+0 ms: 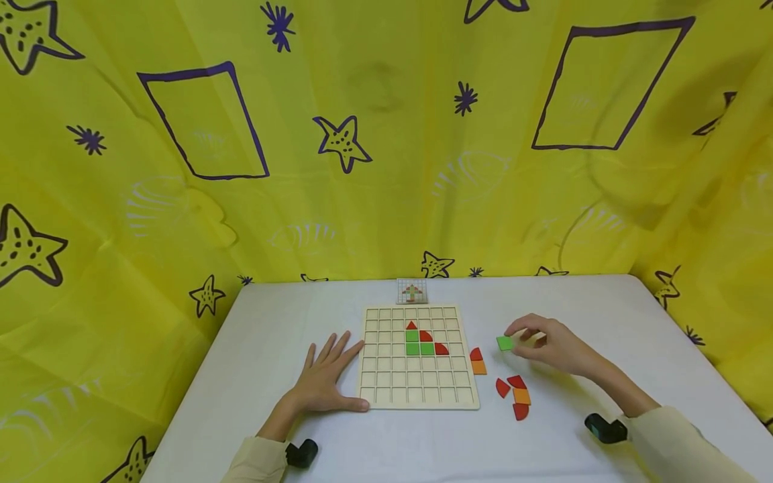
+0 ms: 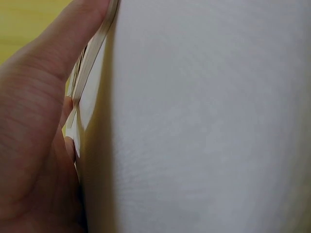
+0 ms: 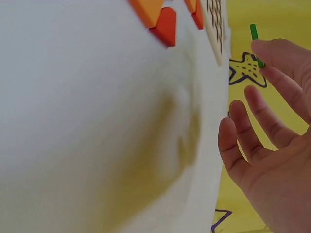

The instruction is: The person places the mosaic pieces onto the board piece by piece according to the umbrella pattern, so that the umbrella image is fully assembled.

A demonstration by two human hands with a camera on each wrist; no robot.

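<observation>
A wooden grid board [image 1: 380, 396] lies on the white table, with green squares [image 1: 413, 349], red quarter-circles [image 1: 441, 349] and a red triangle [image 1: 412, 325] set in its cells. With fingers spread, my left hand [image 1: 326, 379] rests at the board's left edge; its thumb touches the lower left corner, and in the left wrist view the thumb [image 2: 63, 43] lies along the rim. Right of the board, my right hand [image 1: 558, 345] pinches a green square tile [image 1: 504, 343] between thumb and finger. The right wrist view shows this tile edge-on, held above the table.
Beside the board's right edge lie a red quarter-circle [image 1: 476, 354] and an orange square [image 1: 479, 367]. Several more red pieces [image 1: 521, 411] and another orange square [image 1: 522, 396] lie nearer me. A small pattern card [image 1: 412, 291] stands behind the board. A yellow curtain [image 1: 386, 201] hangs beyond the table.
</observation>
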